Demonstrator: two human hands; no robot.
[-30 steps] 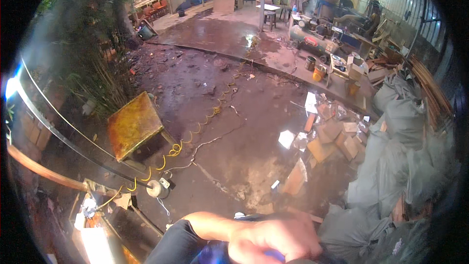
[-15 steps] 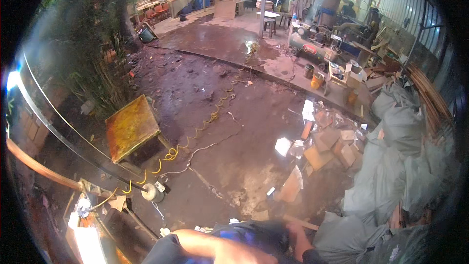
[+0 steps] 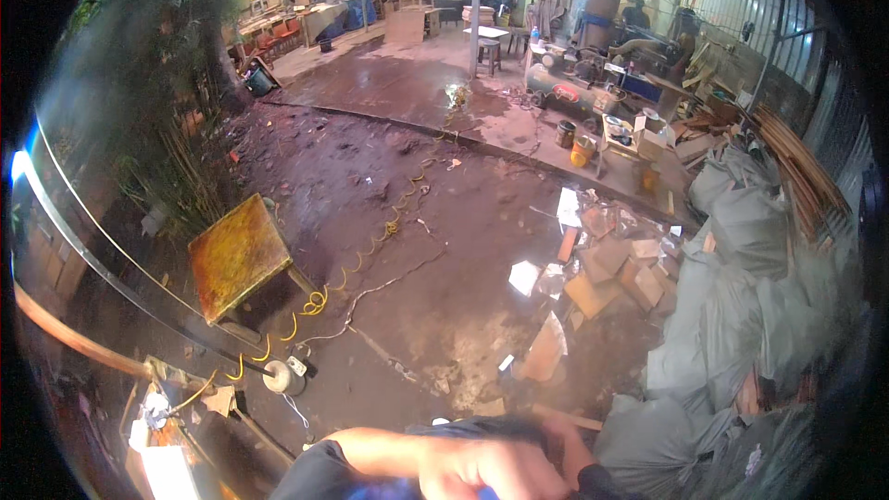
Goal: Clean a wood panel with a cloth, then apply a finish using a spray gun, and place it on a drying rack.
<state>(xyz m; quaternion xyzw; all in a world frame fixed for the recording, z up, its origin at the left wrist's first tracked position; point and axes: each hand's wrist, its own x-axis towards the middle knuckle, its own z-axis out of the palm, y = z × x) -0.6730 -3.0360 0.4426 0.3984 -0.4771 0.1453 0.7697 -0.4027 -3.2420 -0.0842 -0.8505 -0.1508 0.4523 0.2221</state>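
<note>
At the lower edge, my left forearm reaches in from a dark sleeve, and my left hand (image 3: pixel 491 468) lies across the front of my body. Its fingers are bent downward, smeared by motion and partly cut off by the frame edge. Just right of it my right forearm (image 3: pixel 574 456) rises from a dark sleeve. The right hand (image 3: pixel 554 424) is blurred, its fingers not distinguishable. A light wooden strip (image 3: pixel 579 419) shows right beside it; whether they touch I cannot tell. Dark clothing with a blue patch shows beneath my arms.
A yellow-stained wooden table (image 3: pixel 241 255) stands left on dirt ground. A coiled yellow hose (image 3: pixel 315 301) and a pale cord (image 3: pixel 375 292) cross the floor. Broken board pieces (image 3: pixel 602 268) and grey sacks (image 3: pixel 708 324) lie right. Beyond a raised slab edge stands an air compressor (image 3: pixel 569 91).
The whole view has shifted, with the scene sliding slightly left and up. My left hand has come up and right, showing more of itself; the right arm stays in about the same place.
</note>
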